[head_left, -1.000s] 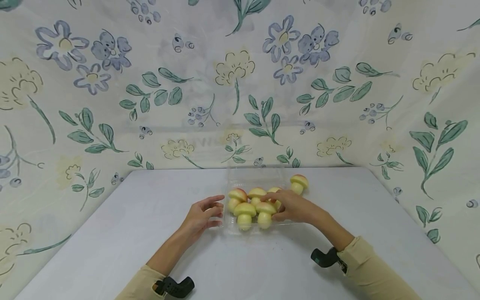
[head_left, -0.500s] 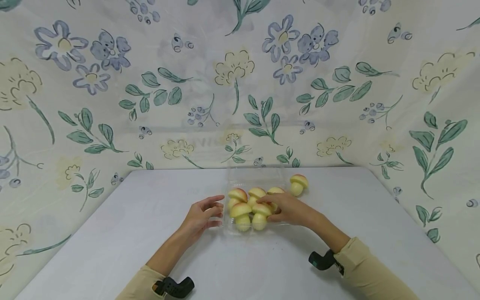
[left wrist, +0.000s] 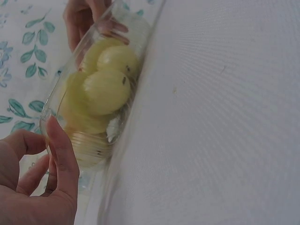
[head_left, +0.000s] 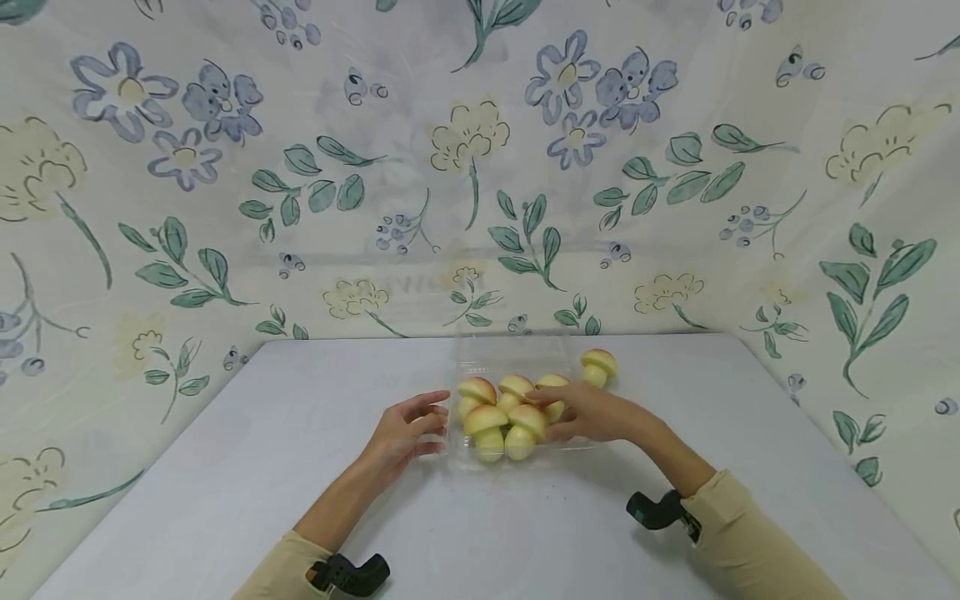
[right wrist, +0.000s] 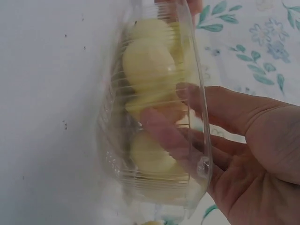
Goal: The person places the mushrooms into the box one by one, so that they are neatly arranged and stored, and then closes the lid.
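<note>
A clear plastic clamshell box (head_left: 459,450), its lid (head_left: 513,350) raised at the back, holds several yellow mushroom-shaped pieces with reddish tints on some caps. At the front of the box, one mushroom-shaped piece (head_left: 487,433) stands beside another (head_left: 527,422), which leans. My left hand (head_left: 399,433) rests its relaxed fingers against the box's left side. Over the right side reaches my right hand (head_left: 596,412), fingers loosely spread beside the front right piece; whether they touch it I cannot tell. In the right wrist view, one finger (right wrist: 164,133) shows through the clear wall.
Another mushroom-shaped piece (head_left: 597,367) stands on the white table (head_left: 337,375), outside the box at its back right. A floral cloth (head_left: 420,167) hangs behind the table. Black wrist cameras (head_left: 652,510) sit on both sleeves.
The front two mushroom-shaped pieces have shifted left, and the right one tilts more. My right hand moved left with it, then drew slightly right, away from it. My left hand stays put.
</note>
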